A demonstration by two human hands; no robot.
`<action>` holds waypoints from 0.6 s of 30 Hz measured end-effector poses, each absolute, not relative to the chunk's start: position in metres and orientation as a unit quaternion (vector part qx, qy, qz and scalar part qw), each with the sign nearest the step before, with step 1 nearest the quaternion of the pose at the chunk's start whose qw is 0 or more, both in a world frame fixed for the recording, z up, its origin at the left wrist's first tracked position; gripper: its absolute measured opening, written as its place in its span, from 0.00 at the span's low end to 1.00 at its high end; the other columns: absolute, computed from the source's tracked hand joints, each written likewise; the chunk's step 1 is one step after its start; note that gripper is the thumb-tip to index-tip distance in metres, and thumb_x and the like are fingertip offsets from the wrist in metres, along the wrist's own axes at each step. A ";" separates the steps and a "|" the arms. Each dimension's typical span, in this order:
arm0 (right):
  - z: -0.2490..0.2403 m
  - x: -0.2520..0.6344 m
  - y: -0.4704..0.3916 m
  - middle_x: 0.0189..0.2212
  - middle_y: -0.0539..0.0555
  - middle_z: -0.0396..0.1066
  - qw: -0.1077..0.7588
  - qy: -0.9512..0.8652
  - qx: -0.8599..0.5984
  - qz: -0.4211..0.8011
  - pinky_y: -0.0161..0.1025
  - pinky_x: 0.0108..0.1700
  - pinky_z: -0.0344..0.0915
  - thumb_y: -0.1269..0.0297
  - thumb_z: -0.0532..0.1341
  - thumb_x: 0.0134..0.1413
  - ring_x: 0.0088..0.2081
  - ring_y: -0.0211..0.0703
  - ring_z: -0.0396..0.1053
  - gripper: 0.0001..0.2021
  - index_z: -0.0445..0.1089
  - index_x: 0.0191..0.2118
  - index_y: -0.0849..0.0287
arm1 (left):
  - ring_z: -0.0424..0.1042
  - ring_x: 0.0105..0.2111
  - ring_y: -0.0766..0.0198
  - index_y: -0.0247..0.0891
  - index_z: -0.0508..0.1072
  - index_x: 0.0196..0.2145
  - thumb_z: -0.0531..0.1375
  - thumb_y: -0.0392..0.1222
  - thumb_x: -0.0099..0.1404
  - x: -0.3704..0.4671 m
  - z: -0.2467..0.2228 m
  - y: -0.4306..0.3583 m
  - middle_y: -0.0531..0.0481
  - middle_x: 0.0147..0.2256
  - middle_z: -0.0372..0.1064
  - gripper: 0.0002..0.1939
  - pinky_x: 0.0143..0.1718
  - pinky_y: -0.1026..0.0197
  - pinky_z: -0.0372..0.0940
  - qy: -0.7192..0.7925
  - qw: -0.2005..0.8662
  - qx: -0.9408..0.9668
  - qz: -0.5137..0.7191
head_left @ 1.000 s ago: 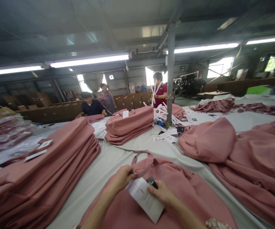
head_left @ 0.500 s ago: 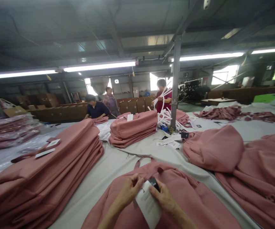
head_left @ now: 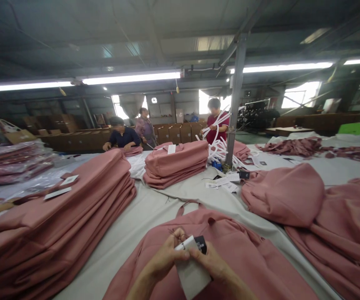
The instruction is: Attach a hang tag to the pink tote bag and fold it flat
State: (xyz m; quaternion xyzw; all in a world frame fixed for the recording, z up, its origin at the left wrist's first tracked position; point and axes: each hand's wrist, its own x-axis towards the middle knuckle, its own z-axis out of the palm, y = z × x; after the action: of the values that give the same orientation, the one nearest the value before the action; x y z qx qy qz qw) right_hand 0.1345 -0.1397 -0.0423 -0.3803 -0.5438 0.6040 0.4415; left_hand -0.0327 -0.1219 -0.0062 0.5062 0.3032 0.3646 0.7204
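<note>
A pink garment (head_left: 229, 254) lies spread on the grey table (head_left: 145, 212) right in front of me, its strap loop at the far end. My left hand (head_left: 165, 258) and my right hand (head_left: 212, 264) meet over it and pinch a white paper hang tag (head_left: 190, 275) with a small black tag (head_left: 201, 244) at its top. The left fingers are closed at the tag's upper corner, touching the garment's strap. The right fingers grip the tag's top edge beside the black tag.
A tall stack of folded pink garments (head_left: 58, 221) fills the left, a smaller stack (head_left: 176, 162) sits further back, and loose pink garments (head_left: 323, 212) pile up at right. A steel post (head_left: 234, 108) rises from the table beside white hangers (head_left: 220, 150) and scattered tags. Three people (head_left: 122, 135) work at the far side.
Both hands have drawn together and toward me, bunching around the top of the tag. The tag now stands more upright. The view has tilted and shifted a little.
</note>
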 end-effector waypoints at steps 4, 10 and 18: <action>-0.040 0.138 -0.137 0.32 0.57 0.74 0.485 -0.529 -0.469 0.515 0.40 0.34 0.63 0.41 0.69 0.42 0.33 0.48 0.69 0.28 0.74 0.38 0.64 | 0.61 0.28 0.70 0.40 0.56 0.32 0.71 0.53 0.51 -0.038 -0.006 -0.123 0.58 0.29 0.62 0.28 0.30 0.66 0.54 0.302 0.752 0.460 0.363; -0.016 0.193 -0.141 0.32 0.57 0.74 0.372 -0.435 -0.306 0.761 0.33 0.33 0.62 0.57 0.75 0.39 0.31 0.40 0.70 0.21 0.75 0.37 0.66 | 0.74 0.40 0.56 0.39 0.56 0.35 0.64 0.57 0.60 -0.051 0.000 -0.118 0.40 0.43 0.72 0.23 0.44 0.54 0.62 0.317 0.774 0.459 0.301; -0.039 0.162 -0.150 0.33 0.49 0.74 0.506 -0.297 -0.224 0.778 0.33 0.38 0.65 0.53 0.75 0.39 0.33 0.38 0.70 0.24 0.72 0.43 0.54 | 0.68 0.39 0.60 0.38 0.63 0.31 0.67 0.36 0.50 -0.034 0.007 -0.110 0.53 0.34 0.70 0.16 0.40 0.60 0.61 0.292 0.631 0.666 0.270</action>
State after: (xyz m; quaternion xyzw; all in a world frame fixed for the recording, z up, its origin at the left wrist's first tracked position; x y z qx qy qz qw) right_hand 0.1623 -0.1504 -0.0392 -0.2241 -0.2971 0.7782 0.5059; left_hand -0.0335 -0.1102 0.0068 0.6657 0.2923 0.2702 0.6312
